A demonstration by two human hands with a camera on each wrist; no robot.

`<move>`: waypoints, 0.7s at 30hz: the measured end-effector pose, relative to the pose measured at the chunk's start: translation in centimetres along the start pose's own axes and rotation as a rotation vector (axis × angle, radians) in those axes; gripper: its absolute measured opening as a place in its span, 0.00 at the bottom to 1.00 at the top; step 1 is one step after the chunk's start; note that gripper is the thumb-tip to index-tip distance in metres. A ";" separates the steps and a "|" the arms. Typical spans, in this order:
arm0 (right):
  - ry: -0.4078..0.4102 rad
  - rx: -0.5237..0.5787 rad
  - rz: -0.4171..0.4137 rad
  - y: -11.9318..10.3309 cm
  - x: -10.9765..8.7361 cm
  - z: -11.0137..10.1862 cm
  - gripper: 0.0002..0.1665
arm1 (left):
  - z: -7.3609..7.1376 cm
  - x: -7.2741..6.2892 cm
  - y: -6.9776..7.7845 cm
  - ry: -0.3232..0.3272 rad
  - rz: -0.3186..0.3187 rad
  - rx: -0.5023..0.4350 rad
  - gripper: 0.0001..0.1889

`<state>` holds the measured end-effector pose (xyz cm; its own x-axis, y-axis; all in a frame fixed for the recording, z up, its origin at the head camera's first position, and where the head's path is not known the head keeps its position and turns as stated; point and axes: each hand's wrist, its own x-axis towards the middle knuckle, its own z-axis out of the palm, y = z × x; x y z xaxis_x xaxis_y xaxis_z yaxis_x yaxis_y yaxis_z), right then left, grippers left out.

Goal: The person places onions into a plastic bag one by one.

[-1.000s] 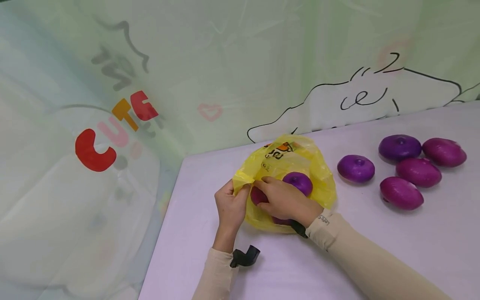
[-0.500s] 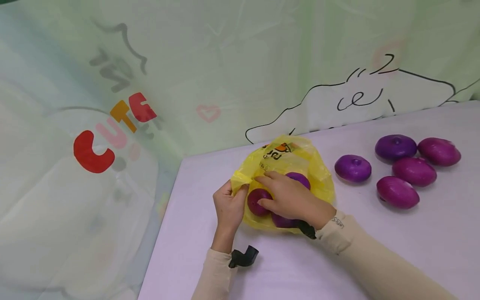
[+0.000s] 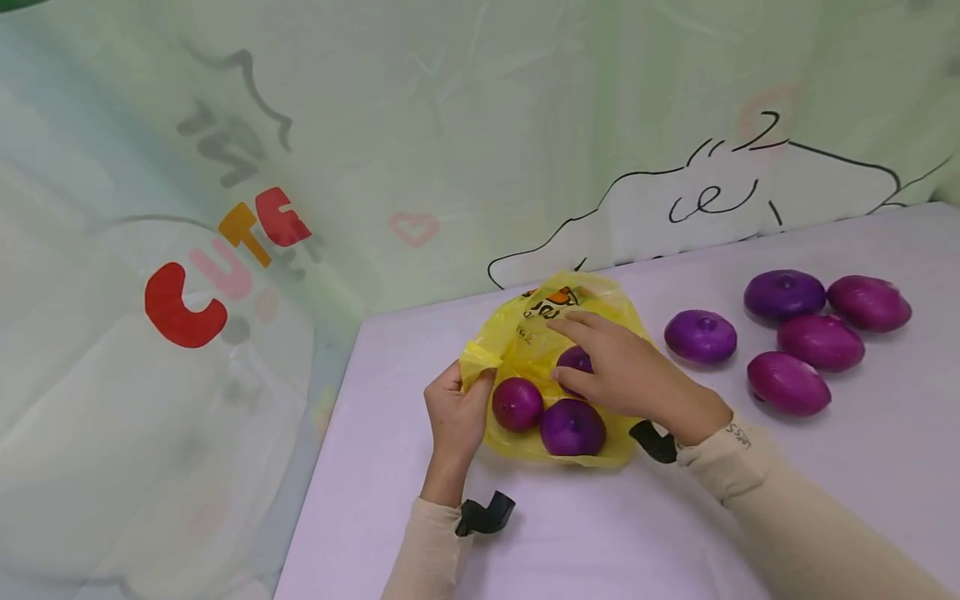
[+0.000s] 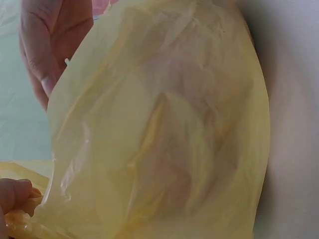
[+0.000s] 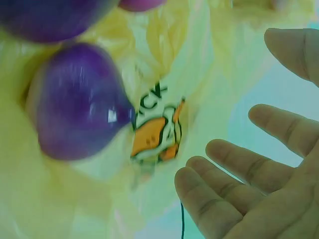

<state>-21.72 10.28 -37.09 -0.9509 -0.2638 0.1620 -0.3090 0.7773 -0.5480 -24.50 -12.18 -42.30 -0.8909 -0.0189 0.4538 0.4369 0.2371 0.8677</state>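
A yellow plastic bag (image 3: 498, 329) lies with its mouth spread wide on the table. My left hand (image 3: 459, 412) pinches its left rim between thumb and fingers. Inside sit purple onions: a reddish one (image 3: 517, 405) at the left, a darker one (image 3: 573, 427) at the front, and another (image 3: 572, 368) behind, partly covered by my right hand (image 3: 626, 362). That hand hovers over the bag's right side, fingers extended and holding nothing. In the right wrist view its spread fingers (image 5: 229, 184) are apart from the nearest onion (image 5: 79, 104). The left wrist view shows mostly the bag's outside (image 4: 159, 124).
To the right of the bag, a single purple onion (image 3: 701, 337) lies close by. Several more onions (image 3: 821, 342) cluster further right on the lilac-white table (image 3: 397, 367). A printed curtain (image 3: 450, 150) hangs behind the table's back edge.
My right hand has drawn back to the right from the reddish onion and the left rim, uncovering the onions at the left and front. The left hand keeps its pinch on the bag.
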 end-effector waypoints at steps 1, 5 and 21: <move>0.000 0.006 0.012 0.2 -0.1 -0.4 0.39 | 0.0 0.0 0.0 -0.002 -0.001 -0.001 0.07; 0.007 0.029 0.046 1.2 -0.4 -1.9 0.40 | 0.0 -0.1 0.0 -0.008 -0.006 -0.005 0.08; 0.087 0.013 0.209 8.8 -0.7 -5.6 0.41 | 0.2 -0.2 0.1 -0.008 -0.026 0.003 0.08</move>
<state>-23.83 20.48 -37.41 -0.9924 -0.0468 0.1135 -0.1050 0.8023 -0.5876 -24.29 -11.98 -42.34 -0.9030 -0.0178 0.4293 0.4130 0.2395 0.8787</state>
